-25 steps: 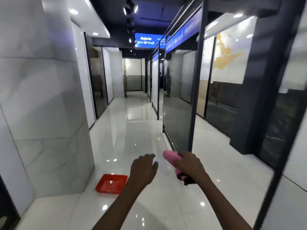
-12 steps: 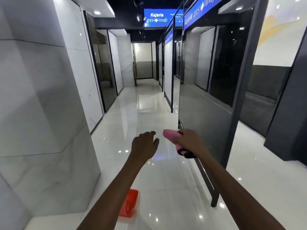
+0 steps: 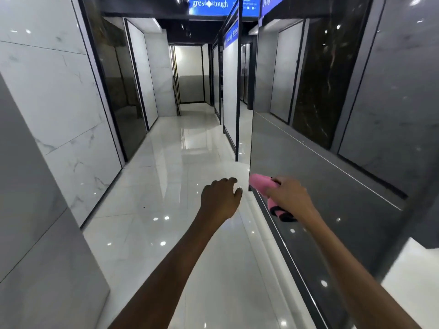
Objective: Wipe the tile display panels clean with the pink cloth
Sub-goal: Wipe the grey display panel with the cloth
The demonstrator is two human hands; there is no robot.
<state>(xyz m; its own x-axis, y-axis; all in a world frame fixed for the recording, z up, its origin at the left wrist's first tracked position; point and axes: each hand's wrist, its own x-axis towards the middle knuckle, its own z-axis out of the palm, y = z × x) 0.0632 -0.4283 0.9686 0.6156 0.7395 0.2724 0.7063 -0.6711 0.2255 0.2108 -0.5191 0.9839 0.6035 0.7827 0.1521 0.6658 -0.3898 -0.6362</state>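
Two hands out front, right hand (image 3: 288,198) w/ pink cloth (image 3: 262,184) near grey panel (image 3: 332,186).

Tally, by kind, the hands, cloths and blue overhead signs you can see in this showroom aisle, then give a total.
Hands: 2, the left hand and the right hand
Pink cloth: 1
Blue overhead signs: 3, at and
Total: 6
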